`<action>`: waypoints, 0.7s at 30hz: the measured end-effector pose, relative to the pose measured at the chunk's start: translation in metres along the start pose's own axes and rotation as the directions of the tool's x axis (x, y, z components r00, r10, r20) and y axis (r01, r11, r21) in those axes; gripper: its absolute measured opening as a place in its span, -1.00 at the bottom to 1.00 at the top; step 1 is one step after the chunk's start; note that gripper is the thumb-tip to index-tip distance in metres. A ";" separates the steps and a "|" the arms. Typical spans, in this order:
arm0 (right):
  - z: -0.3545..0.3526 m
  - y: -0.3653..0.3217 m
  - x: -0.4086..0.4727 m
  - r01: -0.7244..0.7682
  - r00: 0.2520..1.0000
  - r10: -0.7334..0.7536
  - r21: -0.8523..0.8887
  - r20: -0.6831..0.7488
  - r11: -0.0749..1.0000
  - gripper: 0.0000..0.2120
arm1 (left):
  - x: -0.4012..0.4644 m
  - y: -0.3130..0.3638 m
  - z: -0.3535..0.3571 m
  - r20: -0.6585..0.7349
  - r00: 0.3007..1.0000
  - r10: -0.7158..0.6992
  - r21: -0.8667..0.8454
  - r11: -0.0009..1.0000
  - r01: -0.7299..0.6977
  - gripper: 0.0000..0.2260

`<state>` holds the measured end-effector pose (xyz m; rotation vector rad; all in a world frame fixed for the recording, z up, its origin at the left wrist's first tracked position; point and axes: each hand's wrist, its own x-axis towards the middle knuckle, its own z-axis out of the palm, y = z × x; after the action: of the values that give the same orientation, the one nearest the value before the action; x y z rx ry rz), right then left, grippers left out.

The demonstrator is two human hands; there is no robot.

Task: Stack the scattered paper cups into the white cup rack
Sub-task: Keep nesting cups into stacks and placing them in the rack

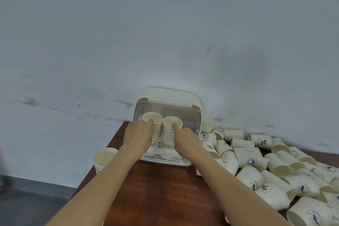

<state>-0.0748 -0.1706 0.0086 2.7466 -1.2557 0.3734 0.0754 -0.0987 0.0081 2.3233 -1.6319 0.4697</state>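
The white cup rack point(166, 159) stands at the back of the brown table against the wall, its clear lid point(165, 110) raised. Two tall stacks of paper cups stand side by side in it. My left hand point(137, 134) grips the left stack point(153, 121), with the thumb over its top rim. My right hand point(185, 137) grips the right stack point(172, 124) the same way. A heap of scattered paper cups point(275, 167) with dark prints lies on the table to the right of the rack.
One single cup point(104, 158) stands upright at the table's left edge beside my left forearm. The brown table point(156, 189) ends just left of it, above a grey floor. A grey wall rises right behind the rack.
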 end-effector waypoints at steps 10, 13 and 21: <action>0.005 -0.008 0.006 -0.059 0.996 0.059 0.002 -0.071 0.998 -0.75 | 0.011 0.001 0.024 -0.067 0.998 -0.007 -0.060 0.998 0.003 -0.79; 0.006 -0.004 0.015 -0.061 0.994 0.061 0.009 -0.092 0.998 -0.78 | 0.018 -0.001 0.030 -0.088 0.996 0.002 -0.082 0.997 -0.009 -0.81; 0.021 0.011 0.046 -0.097 0.985 0.104 0.060 -0.135 0.994 -0.69 | 0.052 -0.002 0.052 -0.131 0.991 0.009 -0.127 0.992 -0.025 -0.71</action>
<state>-0.0500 -0.2155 0.0003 2.6540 -1.3703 0.6031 0.0997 -0.1627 -0.0178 2.1409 -1.5741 0.4934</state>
